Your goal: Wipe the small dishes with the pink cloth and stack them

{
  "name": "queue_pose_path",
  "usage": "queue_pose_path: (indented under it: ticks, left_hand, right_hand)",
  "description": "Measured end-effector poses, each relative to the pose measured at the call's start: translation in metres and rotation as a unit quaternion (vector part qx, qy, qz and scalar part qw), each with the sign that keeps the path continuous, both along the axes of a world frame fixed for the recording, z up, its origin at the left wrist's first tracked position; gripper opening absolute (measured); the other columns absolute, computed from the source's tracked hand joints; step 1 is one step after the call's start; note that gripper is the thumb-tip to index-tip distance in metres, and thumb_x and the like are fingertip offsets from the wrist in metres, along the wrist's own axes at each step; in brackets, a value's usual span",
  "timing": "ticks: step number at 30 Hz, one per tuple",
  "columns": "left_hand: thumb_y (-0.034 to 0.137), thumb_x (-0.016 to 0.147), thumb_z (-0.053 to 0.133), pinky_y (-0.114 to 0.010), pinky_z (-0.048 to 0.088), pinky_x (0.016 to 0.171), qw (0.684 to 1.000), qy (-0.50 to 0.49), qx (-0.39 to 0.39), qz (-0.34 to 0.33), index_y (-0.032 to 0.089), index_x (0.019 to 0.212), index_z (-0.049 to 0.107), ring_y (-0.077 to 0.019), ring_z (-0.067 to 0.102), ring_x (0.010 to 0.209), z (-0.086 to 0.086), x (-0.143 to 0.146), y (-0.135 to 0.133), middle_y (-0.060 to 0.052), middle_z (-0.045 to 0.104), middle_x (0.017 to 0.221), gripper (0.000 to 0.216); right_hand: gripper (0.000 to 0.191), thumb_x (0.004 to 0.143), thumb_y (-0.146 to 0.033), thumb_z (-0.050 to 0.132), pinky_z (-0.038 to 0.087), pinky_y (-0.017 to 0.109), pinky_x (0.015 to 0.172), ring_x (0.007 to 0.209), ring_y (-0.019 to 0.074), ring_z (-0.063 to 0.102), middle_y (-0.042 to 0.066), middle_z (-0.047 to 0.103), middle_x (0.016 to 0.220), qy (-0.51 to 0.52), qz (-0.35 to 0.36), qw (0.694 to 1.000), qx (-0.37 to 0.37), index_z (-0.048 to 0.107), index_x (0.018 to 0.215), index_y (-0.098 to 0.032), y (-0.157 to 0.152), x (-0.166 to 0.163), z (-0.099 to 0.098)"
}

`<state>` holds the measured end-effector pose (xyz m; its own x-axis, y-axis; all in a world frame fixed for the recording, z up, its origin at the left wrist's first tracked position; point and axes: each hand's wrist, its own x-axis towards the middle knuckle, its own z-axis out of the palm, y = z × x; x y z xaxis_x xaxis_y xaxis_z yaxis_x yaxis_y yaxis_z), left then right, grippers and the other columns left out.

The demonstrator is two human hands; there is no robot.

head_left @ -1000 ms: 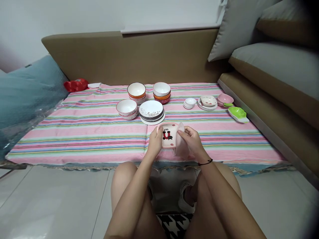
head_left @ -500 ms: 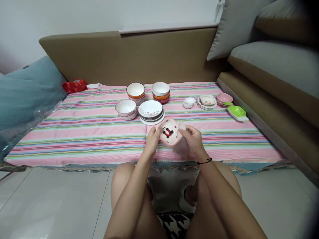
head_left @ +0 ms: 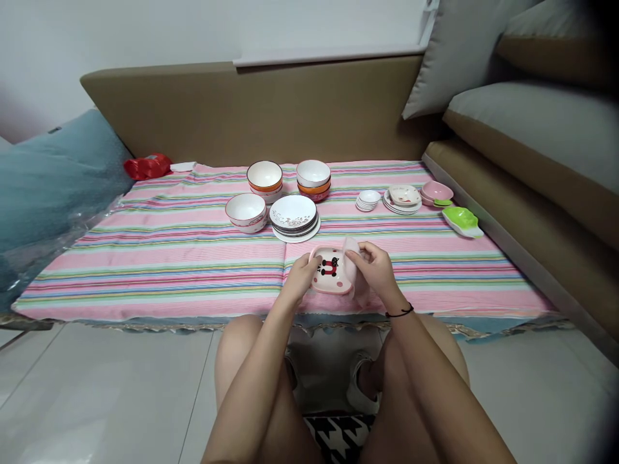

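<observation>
A small pink square dish (head_left: 331, 270) with a black and red cat print sits between both my hands, just above the striped cloth (head_left: 169, 264). My left hand (head_left: 300, 278) grips its left rim with curled fingers. My right hand (head_left: 375, 269) holds the right rim, together with a thin translucent pink sheet (head_left: 356, 274) that hangs beside the dish. A black band circles my right wrist.
Behind the dish stand a stack of patterned plates (head_left: 294, 218), a white bowl (head_left: 246, 212), two stacks of orange-rimmed bowls (head_left: 265, 178) (head_left: 314, 176), small saucers (head_left: 368, 200), small plates (head_left: 403, 198), a pink dish (head_left: 436, 192) and a green dish (head_left: 461, 222). A red bag (head_left: 147, 165) lies far left.
Both hands have turned the pink dish round, so the cat print has rotated, and lowered it a little toward the cloth. The translucent sheet stays in my right hand.
</observation>
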<state>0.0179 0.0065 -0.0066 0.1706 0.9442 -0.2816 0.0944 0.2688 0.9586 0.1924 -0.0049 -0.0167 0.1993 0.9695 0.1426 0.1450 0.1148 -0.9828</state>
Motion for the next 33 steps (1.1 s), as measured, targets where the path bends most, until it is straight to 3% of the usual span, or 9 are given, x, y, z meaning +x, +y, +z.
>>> queue_pose_path:
  ticks: [4,9,20,27,33]
  left_hand:
    - [0.04,0.078,0.055,-0.026,0.045,0.062,0.999,-0.044,0.016,0.017,0.016,0.093,0.064,-0.0178,0.061,0.073,0.001,0.001,-0.001,-0.006,0.069,0.088,0.029]
    - [0.036,0.079,0.056,-0.027,0.048,0.068,0.994,-0.097,0.01,0.047,0.017,0.102,0.064,-0.0184,0.062,0.077,0.001,0.005,-0.001,-0.006,0.069,0.093,0.031]
    - [0.029,0.079,0.055,-0.026,0.049,0.073,0.971,-0.169,0.006,0.17,0.017,0.109,0.058,-0.0159,0.061,0.08,0.002,0.008,0.003,-0.005,0.066,0.096,0.033]
    - [0.026,0.077,0.051,-0.025,0.047,0.069,0.986,-0.106,0.008,0.132,0.017,0.109,0.058,-0.0156,0.059,0.077,0.002,0.005,0.007,-0.004,0.066,0.092,0.034]
    - [0.029,0.081,0.046,-0.026,0.046,0.069,0.995,0.006,0.087,0.045,0.017,0.105,0.063,-0.0187,0.06,0.08,0.0,0.001,0.005,-0.005,0.068,0.091,0.033]
  right_hand:
    - [0.03,0.065,-0.044,0.073,0.04,0.027,0.058,0.065,0.0156,0.054,0.0,0.061,0.072,0.116,0.005,0.992,-0.053,0.062,0.077,-0.019,-0.001,-0.003,-0.001]
    - [0.03,0.061,-0.04,0.078,0.041,0.025,0.059,0.067,0.0146,0.056,-0.001,0.063,0.074,0.19,0.007,0.979,-0.079,0.064,0.078,-0.02,-0.003,-0.004,-0.003]
    - [0.031,0.063,-0.039,0.078,0.045,0.028,0.065,0.075,0.0182,0.061,0.003,0.068,0.082,0.188,0.041,0.979,-0.065,0.063,0.081,-0.019,-0.004,-0.012,-0.011]
    - [0.03,0.062,-0.039,0.078,0.043,0.027,0.058,0.067,0.0169,0.059,0.002,0.065,0.074,0.177,0.032,0.982,-0.066,0.063,0.078,-0.019,-0.003,-0.009,-0.011]
    - [0.031,0.062,-0.042,0.076,0.04,0.027,0.053,0.064,0.017,0.056,0.002,0.064,0.073,0.158,0.024,0.984,-0.076,0.065,0.079,-0.019,-0.004,-0.004,-0.004]
